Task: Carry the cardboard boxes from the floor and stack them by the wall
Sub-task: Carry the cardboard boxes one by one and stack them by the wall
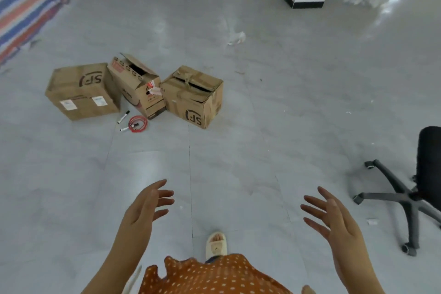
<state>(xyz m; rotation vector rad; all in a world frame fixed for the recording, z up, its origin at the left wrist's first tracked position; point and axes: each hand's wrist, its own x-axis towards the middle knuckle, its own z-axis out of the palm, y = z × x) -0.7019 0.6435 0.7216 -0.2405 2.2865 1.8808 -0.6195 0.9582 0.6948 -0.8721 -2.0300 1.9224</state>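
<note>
Both hands out front, holding nothing — the left hand and the right hand are spread, palms turned toward each other above the pale floor. Well ahead sit three cardboard boxes in a row: the left box, the tilted middle box with flaps ajar, the right box — touching side by side. Two markers and a red cable coil lie just before them.

Just one head-worn wide-angle cam, looking forward and steeply down at the floor. Three cardboard boxes sit mid-distance ahead; the office chair is right of them, nearer the camera.
</note>
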